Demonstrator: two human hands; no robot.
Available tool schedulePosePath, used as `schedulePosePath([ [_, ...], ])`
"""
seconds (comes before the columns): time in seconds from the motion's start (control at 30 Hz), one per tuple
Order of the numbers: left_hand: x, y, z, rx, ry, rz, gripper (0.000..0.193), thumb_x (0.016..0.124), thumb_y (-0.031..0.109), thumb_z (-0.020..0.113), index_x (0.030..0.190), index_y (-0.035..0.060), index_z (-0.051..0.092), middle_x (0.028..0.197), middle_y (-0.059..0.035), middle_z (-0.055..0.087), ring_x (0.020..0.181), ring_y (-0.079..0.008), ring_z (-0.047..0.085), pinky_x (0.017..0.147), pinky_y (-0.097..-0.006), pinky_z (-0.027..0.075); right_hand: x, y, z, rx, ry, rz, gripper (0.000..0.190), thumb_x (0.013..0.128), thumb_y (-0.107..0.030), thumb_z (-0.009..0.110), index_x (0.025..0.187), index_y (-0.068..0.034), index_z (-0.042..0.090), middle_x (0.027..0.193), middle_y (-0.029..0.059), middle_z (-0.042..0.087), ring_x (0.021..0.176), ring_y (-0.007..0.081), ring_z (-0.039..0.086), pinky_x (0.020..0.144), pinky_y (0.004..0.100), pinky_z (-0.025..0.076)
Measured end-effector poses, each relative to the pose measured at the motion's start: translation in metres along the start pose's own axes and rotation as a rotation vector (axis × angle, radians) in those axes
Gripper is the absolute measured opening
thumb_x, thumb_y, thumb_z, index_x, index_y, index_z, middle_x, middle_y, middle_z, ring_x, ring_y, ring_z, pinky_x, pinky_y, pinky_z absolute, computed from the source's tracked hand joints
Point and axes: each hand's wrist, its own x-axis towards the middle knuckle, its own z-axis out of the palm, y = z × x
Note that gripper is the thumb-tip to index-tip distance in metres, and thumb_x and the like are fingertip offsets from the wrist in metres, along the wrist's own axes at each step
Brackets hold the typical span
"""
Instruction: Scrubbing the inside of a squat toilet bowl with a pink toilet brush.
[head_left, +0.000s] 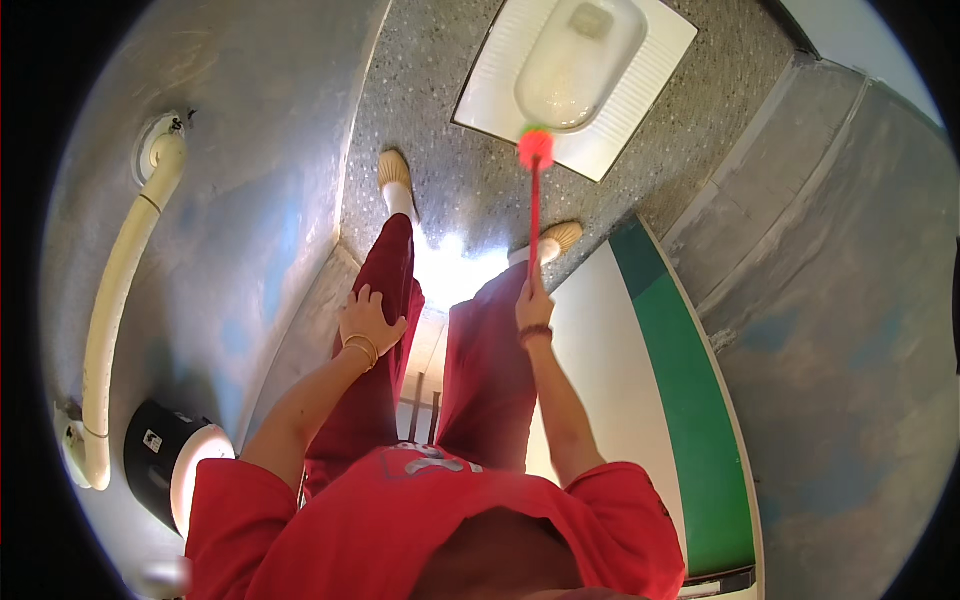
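Observation:
My right hand (534, 306) is closed round the handle of a red toilet brush (535, 202), which points away from me. The brush's round bristle head (536, 150) is over the near rim of a white squat toilet (487, 97) set in the floor; whether it touches the rim I cannot tell. A little water glistens at the near end of the bowl. My left hand (367, 322) rests on my left thigh, fingers spread over the dark red trousers (382, 262), and holds nothing.
A cream grab bar (120, 292) is fixed to the grey wall at left, with a black paper dispenser (161, 457) below it. To my right stands a green and white door (682, 420). Speckled grey floor (442, 172) surrounds the toilet.

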Motion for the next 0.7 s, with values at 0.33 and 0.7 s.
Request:
schedulePosePath([
  [0.33, 0.004, 0.000, -0.005, 0.006, -0.031, -0.001, 0.061, 0.068, 0.045, 0.058, 0.113, 0.0049, 0.051, 0.131, -0.0145, 0.040, 0.118, -0.0328, 0.038, 0.094, -0.0460, 0.034, 0.092, -0.050, 0.015, 0.118, 0.076, -0.186, 0.045, 0.091, -0.020, 0.037, 0.135, -0.018, 0.029, 0.074, 0.0260, 0.056, 0.064, 0.0386, 0.057, 0.056, 0.0444, 0.044],
  [0.7, 0.005, -0.001, -0.004, 0.017, -0.032, 0.010, 0.060, 0.068, 0.044, 0.058, 0.113, 0.0052, 0.051, 0.131, -0.0148, 0.040, 0.117, -0.0320, 0.039, 0.092, -0.0463, 0.035, 0.082, -0.039, 0.024, -0.435, -0.356, -0.252, 0.066, 0.080, -0.002, 0.043, 0.138, -0.023, 0.019, 0.076, 0.0207, 0.059, 0.067, 0.0379, 0.059, 0.059, 0.0468, 0.048],
])
